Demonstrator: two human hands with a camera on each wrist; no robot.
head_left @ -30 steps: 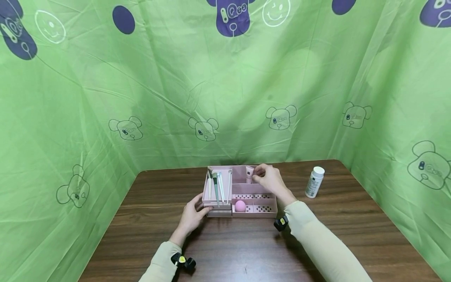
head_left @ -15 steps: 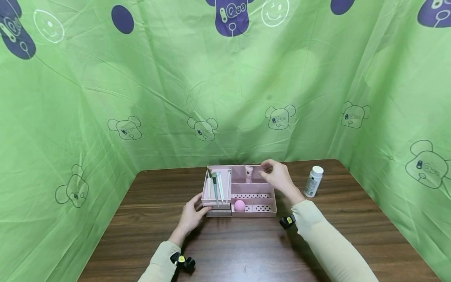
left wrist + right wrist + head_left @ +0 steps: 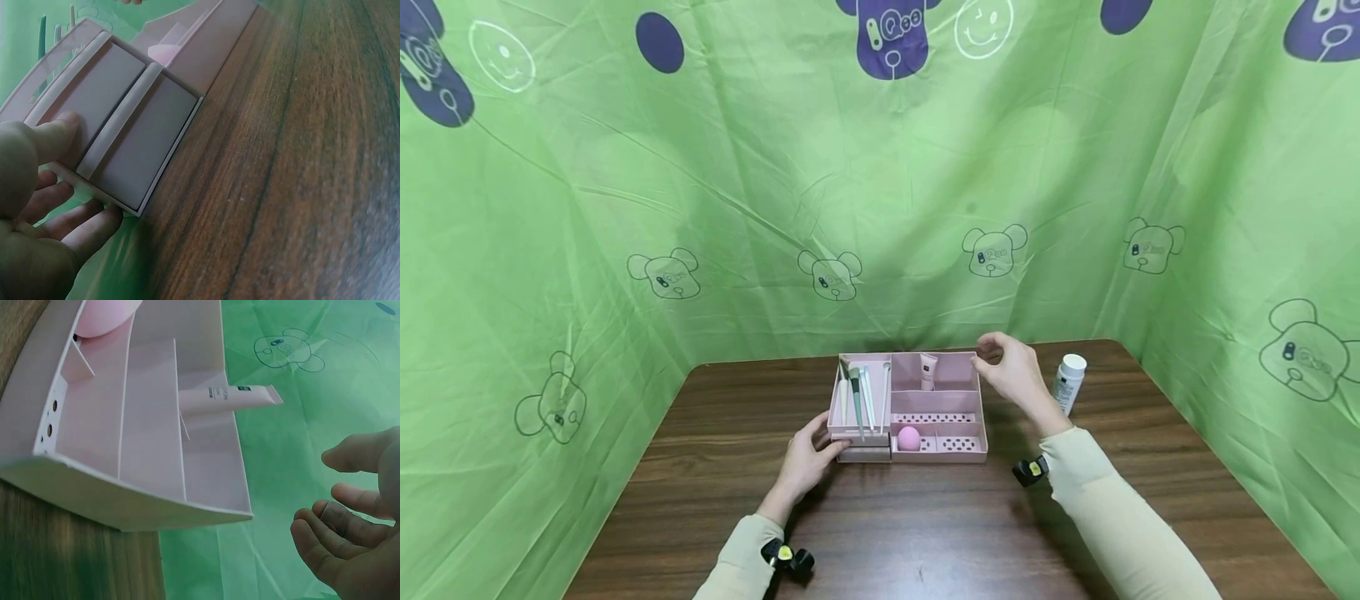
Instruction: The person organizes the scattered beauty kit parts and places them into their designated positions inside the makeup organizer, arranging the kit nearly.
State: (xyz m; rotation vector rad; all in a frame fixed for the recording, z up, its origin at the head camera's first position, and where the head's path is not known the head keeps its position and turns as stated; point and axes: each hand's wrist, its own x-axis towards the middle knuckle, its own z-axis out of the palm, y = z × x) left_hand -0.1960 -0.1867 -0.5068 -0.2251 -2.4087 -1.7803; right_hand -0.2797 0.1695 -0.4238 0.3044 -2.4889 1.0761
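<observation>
A pink compartment organizer [image 3: 936, 404] stands on the table. My left hand [image 3: 807, 457] holds its left front corner; in the left wrist view the thumb [image 3: 59, 131] lies on a drawer front [image 3: 106, 94] and the fingers curl at the side. A small pink squeeze tube [image 3: 228, 399] stands upright in the back right compartment. My right hand [image 3: 1011, 371] hovers just right of that compartment, holding nothing, its fingers loosely bent and apart from the thumb. Several makeup brushes [image 3: 857, 400] lie in the top left tray, and a pink ball-shaped sponge [image 3: 909, 438] sits in a front compartment.
A white bottle [image 3: 1070, 379] with a white cap stands right of the organizer, partly behind my right wrist. The brown wooden table [image 3: 895, 533] ends at the back against a green printed cloth [image 3: 880, 192].
My right hand has left the squeeze tube and moved right, out past the organizer's right edge, towards the white bottle. The tube stays upright in its compartment. My left hand keeps its place.
</observation>
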